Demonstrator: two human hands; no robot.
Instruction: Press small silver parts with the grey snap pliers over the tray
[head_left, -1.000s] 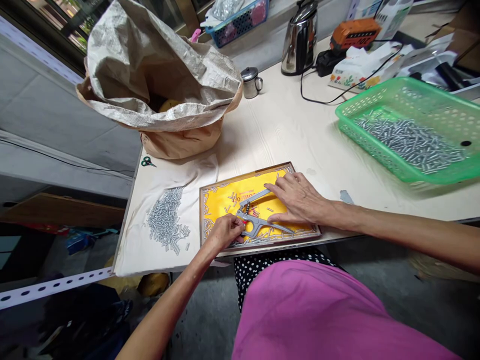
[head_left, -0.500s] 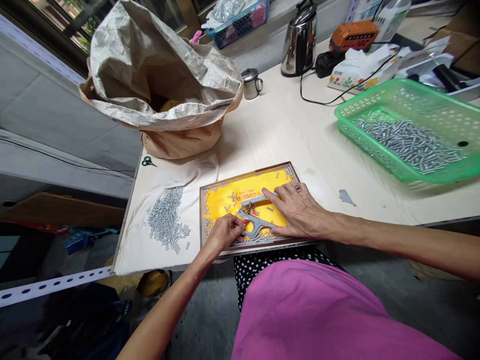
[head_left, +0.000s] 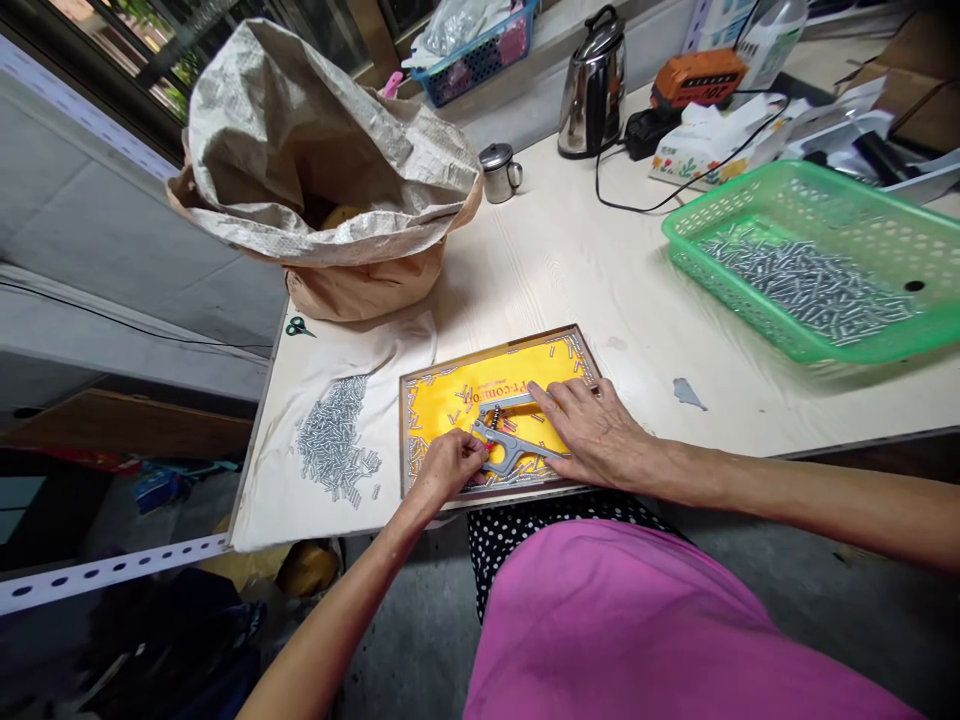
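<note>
Pale wood-grain tabletop (head_left: 600, 280) carries, near its front edge, a shallow wooden-framed tray (head_left: 487, 351) lined with yellow printed card. Grey metal snap pliers (head_left: 510, 445) lie across the tray's middle. The left hand (head_left: 448, 465) pinches the pliers' head, its fingers (head_left: 469, 450) curled closely together around it. The right hand (head_left: 596, 432) lies spread over the pliers' handles, its fingers (head_left: 559, 395) apart and pressing down. Short silver metal pins (head_left: 330, 435) line the tray's edges and lie heaped on a white cloth (head_left: 390, 350) just left of the tray. More fill a green plastic basket (head_left: 750, 190) toward the tabletop's right side.
</note>
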